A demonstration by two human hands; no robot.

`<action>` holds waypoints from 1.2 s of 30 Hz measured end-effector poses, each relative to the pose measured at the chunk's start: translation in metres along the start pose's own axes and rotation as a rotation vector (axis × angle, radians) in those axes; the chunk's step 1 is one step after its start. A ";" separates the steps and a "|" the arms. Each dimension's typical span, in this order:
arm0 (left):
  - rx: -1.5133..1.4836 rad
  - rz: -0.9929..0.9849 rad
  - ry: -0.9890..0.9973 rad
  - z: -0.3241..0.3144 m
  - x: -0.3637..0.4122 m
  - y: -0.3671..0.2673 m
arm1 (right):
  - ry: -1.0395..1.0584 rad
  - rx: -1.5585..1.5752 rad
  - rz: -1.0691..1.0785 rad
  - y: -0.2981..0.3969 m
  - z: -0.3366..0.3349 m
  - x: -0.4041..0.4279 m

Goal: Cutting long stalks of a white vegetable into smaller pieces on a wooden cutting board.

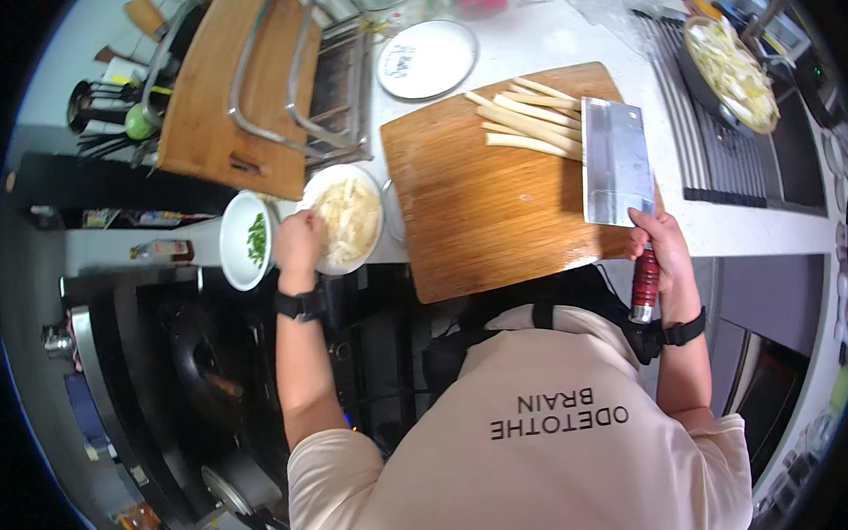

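My right hand (661, 246) grips the red handle of a cleaver (615, 164), whose broad blade lies over the right side of a wooden cutting board (493, 227). Several long, pale peeled vegetable sticks (531, 124) lie at the board's back right, their right ends partly under the blade. My left hand (300, 240) is at the left rim of a white bowl (347, 176) of pale sliced pieces; its fingertips are blurred, so whether they hold anything cannot be told. A second white bowl (234, 236) with chopped greens (257, 240) stands just left of that hand.
A white plate (427, 58) lies behind the board. A metal rack (351, 92) holds another wooden board (209, 125) at the back left. At the right, a colander of chopped leaves (729, 72) stands by the sink and ridged mat (692, 129). A wok (196, 357) sits on the left.
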State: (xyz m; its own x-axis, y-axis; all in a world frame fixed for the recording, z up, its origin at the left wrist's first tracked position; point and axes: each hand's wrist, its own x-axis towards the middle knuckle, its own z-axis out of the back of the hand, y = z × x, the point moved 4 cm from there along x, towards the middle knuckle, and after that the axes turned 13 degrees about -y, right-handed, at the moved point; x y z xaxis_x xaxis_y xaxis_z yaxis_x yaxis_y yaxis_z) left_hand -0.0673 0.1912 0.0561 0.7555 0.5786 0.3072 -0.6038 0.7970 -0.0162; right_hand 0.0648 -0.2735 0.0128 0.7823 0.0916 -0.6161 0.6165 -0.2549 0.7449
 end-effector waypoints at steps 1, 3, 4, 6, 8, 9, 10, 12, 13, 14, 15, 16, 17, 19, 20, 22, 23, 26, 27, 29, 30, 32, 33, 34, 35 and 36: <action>0.068 -0.067 -0.007 0.005 -0.002 -0.003 | 0.009 0.019 -0.009 0.001 -0.002 -0.001; 0.213 -0.238 -0.214 0.019 -0.005 -0.026 | 0.019 0.042 0.005 0.003 0.002 0.000; 0.204 -0.239 -0.211 0.024 -0.005 -0.038 | 0.026 0.065 0.001 0.004 0.003 0.001; -0.174 -0.293 -0.182 0.027 -0.009 -0.078 | 0.004 0.069 0.003 0.007 0.007 0.000; -0.585 -0.313 0.054 0.014 -0.023 -0.131 | -0.002 0.085 0.004 0.008 0.009 0.000; -0.649 -0.426 0.087 0.005 -0.034 -0.160 | -0.005 0.080 0.010 0.010 0.011 0.000; -0.702 -0.535 0.118 -0.002 -0.046 -0.184 | 0.007 0.099 0.009 0.010 0.009 -0.002; -0.655 -0.626 0.095 -0.015 -0.064 -0.224 | 0.008 0.111 0.006 0.012 0.011 -0.004; -0.666 -0.628 0.089 -0.029 -0.068 -0.238 | 0.004 0.107 0.016 0.014 0.016 -0.005; -0.631 -0.661 0.042 -0.046 -0.072 -0.248 | -0.009 0.105 0.026 0.014 0.021 -0.005; -0.591 -0.691 -0.007 -0.059 -0.074 -0.253 | -0.018 0.105 0.034 0.014 0.025 -0.006; -0.592 -0.688 -0.015 -0.065 -0.073 -0.254 | -0.047 0.102 0.032 0.016 0.028 -0.008; -0.608 -0.739 -0.058 -0.070 -0.074 -0.256 | -0.040 0.099 0.037 0.016 0.030 -0.009; -0.631 -0.793 -0.107 -0.066 -0.073 -0.263 | -0.051 0.131 0.042 0.016 0.041 -0.008; -0.592 -0.781 0.005 -0.069 -0.074 -0.263 | -0.068 0.131 0.042 0.016 0.046 -0.008; -0.554 -0.777 0.112 -0.058 -0.075 -0.265 | -0.083 0.145 0.050 0.019 0.053 -0.009; -0.475 -0.700 0.125 -0.047 -0.075 -0.260 | -0.098 0.156 0.049 0.020 0.057 -0.009; -0.534 -0.474 -0.010 0.004 -0.053 -0.217 | -0.091 0.158 0.092 0.024 0.065 -0.009; -0.563 -0.334 -0.076 0.014 -0.042 -0.188 | -0.097 0.147 0.113 0.025 0.066 -0.010; -0.459 -0.225 -0.271 0.037 -0.019 -0.129 | -0.094 0.148 0.103 0.027 0.069 -0.007; -0.406 -0.156 -0.244 0.039 -0.011 -0.100 | -0.095 0.143 0.097 0.028 0.071 -0.005; -0.216 -0.105 -0.123 0.029 -0.005 -0.052 | -0.091 0.139 0.095 0.029 0.070 -0.001; -0.081 -0.128 -0.025 0.025 -0.006 -0.043 | -0.087 0.141 0.096 0.030 0.068 0.000; 0.004 -0.229 -0.045 0.026 -0.014 -0.039 | -0.086 0.127 0.091 0.031 0.065 0.000; 0.006 -0.230 -0.049 0.021 -0.015 -0.039 | -0.084 0.113 0.085 0.031 0.063 0.001; 0.002 -0.222 -0.121 0.031 -0.018 -0.058 | -0.086 0.110 0.084 0.031 0.062 0.002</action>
State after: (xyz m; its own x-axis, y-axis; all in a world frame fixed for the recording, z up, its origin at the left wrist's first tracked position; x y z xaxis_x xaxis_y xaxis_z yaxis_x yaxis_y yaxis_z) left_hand -0.0533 0.1291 0.0812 0.8338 0.3645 0.4147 -0.4272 0.9017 0.0664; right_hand 0.0799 -0.3404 0.0186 0.8174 -0.0165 -0.5759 0.5319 -0.3627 0.7652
